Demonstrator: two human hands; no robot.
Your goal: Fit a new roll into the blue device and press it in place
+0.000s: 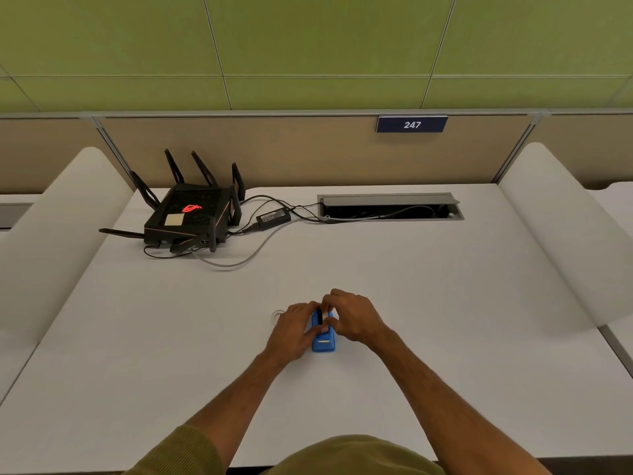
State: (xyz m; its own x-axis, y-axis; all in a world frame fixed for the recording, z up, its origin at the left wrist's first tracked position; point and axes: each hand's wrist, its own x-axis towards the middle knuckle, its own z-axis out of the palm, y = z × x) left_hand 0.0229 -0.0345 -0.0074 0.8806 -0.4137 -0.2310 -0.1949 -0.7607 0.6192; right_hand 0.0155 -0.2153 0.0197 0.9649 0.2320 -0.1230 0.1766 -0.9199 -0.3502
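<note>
Hands [352,318] around blue dispenser [323,341]

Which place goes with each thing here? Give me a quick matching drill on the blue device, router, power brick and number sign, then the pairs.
Things:
1. blue device
2. router
3. power brick
4. number sign

Places:
A. on the partition, reading 247
B. far left of the desk, red logo lit
C. between left hand and right hand, both gripping it
D. between the router and the open cable hatch

Pairs: 1-C, 2-B, 3-D, 4-A
</note>
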